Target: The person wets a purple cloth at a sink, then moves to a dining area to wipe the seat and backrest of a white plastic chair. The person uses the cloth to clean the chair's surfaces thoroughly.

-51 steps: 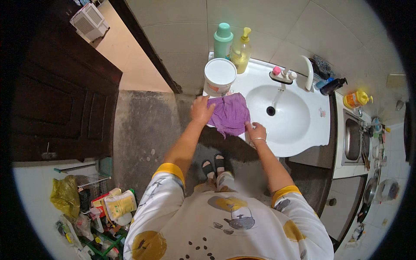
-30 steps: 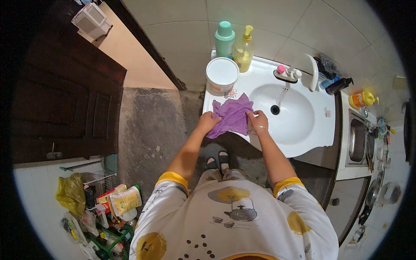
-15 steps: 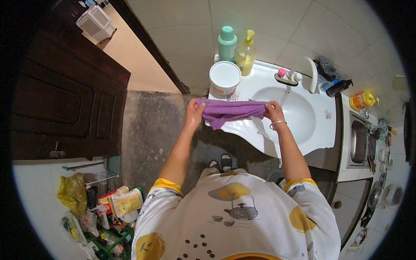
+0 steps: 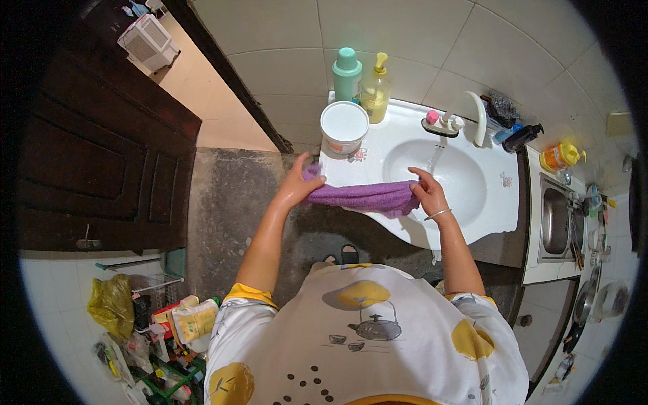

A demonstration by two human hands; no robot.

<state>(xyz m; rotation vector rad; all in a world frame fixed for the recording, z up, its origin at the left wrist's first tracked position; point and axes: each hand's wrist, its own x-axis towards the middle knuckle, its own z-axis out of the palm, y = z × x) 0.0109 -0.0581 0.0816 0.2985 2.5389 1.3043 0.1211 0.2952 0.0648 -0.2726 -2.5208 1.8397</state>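
Note:
A purple towel (image 4: 364,196) is stretched sideways between my two hands, over the front edge of the white washbasin (image 4: 501,209). My left hand (image 4: 297,183) grips its left end, thumb on top, with a bit of cloth showing above the fingers. At the other end my right hand (image 4: 429,193), a bangle on its wrist, pinches the towel with the thumb; the index finger is raised off the cloth. The towel sags slightly along its lower edge. Beyond my left hand, a white lidded tub (image 4: 344,125) stands on the basin's left ledge.
Behind the tub stand a green bottle (image 4: 347,77) and a yellow pump bottle (image 4: 376,94). A white faucet (image 4: 477,118) rises at the basin's back. A steel sink (image 4: 557,219) lies right. At left are a dark door (image 4: 101,155) and a yellow bag (image 4: 113,304).
Both hands and the towel have come lower, toward me. The towel is drawn into a narrower band, and my right index finger has lifted.

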